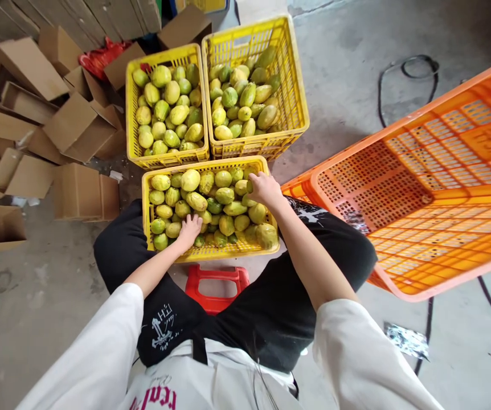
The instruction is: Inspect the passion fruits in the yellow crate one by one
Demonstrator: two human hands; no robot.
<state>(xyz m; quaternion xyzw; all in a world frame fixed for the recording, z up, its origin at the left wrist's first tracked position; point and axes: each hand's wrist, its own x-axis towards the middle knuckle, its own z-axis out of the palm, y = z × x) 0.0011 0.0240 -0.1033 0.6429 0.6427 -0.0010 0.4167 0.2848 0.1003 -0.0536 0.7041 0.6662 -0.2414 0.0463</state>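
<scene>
A yellow plastic crate full of yellow-green oval fruits, which look like small papayas, stands between my knees. Over the fruits near the crate's front side, my left hand rests with its fingers apart, touching the ones beneath. My right hand reaches in at the far right corner. Its fingers and thumb curl around a green fruit, which is mostly hidden by the hand. A bigger, rough-skinned fruit lies in the near right corner.
Two more yellow crates, one on the left and one on the right, hold similar fruits just beyond. An orange basket tilts at my right. Cardboard boxes are heaped at left. A red stool shows below; a black cable crosses the floor.
</scene>
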